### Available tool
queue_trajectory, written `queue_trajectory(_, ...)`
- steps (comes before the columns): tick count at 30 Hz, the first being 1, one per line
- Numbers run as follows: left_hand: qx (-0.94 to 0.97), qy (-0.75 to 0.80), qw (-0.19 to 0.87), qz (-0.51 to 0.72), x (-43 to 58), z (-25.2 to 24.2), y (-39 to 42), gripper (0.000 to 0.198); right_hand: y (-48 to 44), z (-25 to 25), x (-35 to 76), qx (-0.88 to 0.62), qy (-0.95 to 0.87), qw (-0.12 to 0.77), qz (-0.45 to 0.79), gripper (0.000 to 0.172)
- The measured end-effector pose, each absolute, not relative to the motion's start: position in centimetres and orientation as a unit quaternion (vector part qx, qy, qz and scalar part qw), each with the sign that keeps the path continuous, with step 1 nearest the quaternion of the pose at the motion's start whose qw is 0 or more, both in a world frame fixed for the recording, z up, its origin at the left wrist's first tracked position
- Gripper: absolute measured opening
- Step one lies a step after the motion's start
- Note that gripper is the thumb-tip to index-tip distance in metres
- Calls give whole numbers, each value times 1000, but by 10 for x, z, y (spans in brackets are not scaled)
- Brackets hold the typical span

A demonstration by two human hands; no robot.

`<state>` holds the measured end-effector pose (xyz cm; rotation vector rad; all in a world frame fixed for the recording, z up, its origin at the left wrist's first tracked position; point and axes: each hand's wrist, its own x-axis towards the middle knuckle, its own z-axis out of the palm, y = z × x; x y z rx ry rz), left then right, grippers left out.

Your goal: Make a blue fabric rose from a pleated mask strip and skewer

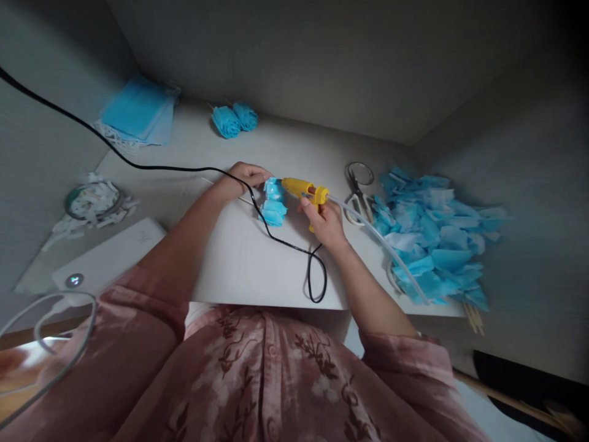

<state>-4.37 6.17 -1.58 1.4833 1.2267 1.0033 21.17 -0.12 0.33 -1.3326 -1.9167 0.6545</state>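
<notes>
My right hand point(329, 222) is wrapped around the handle of a yellow glue gun point(299, 186), with a long translucent glue stick point(391, 248) sticking out of its back. The gun's nozzle meets the upper end of a ruffled light-blue fabric strip point(274, 212) on the table. At that same end, the fingertips of my left hand point(246, 174) pinch the strip's edge. A thin wooden stick point(245, 200) passes under my left wrist towards the strip. Part of the left fingers is hidden behind the hand.
A black cord point(184, 168) crosses the table and loops near the front edge. Scissors point(358, 191) and a heap of blue fabric pieces point(437, 227) lie right. Two blue fabric roses point(226, 121), stacked face masks point(138, 110), white scraps point(94, 199) and a white power bank point(110, 255) lie left.
</notes>
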Motion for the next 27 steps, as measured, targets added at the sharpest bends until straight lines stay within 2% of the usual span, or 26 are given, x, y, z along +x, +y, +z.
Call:
queue_trajectory(15, 592, 498, 480, 415, -42, -12, 60, 24, 1, 3, 214, -520, -741, 342, 252, 66)
queue_trajectory(27, 592, 507, 472, 412, -41, -13, 60, 31, 0, 4, 215, -529, -730, 353, 252, 67)
